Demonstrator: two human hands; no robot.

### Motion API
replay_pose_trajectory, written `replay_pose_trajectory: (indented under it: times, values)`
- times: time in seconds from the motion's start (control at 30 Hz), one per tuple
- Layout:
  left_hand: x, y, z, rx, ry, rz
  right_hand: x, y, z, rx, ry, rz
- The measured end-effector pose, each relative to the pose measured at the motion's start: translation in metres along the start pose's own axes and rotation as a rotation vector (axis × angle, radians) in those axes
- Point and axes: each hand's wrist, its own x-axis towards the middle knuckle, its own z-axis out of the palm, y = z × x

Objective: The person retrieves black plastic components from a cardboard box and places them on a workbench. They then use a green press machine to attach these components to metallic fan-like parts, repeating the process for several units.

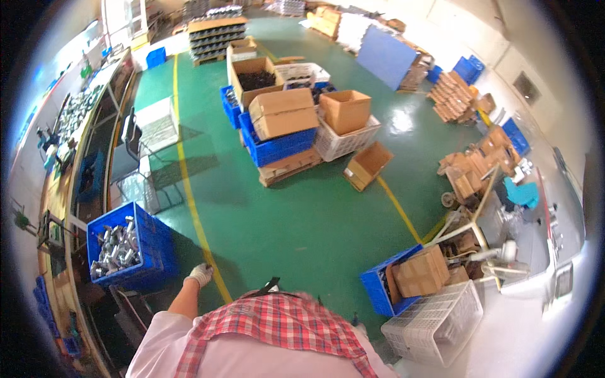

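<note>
- Hanging low beside the body, the left hand [201, 274] wears a pale glove, with its fingers curled loosely together and nothing gripped.
- It sits just right of a blue crate [155, 242] filled with shiny metal parts [116, 247], near but not touching.
- A yellow floor line [189, 189] runs under the hand across the green floor [302, 220].
- The right hand is out of view.
- A red checked apron [277, 324] covers the chest.
</note>
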Motion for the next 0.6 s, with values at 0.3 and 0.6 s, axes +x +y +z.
replay_pose_trajectory:
  times: [0.3,0.6]
  values:
    - [0.095,0.117,-0.074,-0.371,-0.103,0.019,0.189,-0.085,-0.102,0.472,0.351,0.147]
    - [0.189,0.396,-0.236,-0.928,-0.286,0.303,0.376,-0.534,-0.331,1.026,-0.076,-0.481]
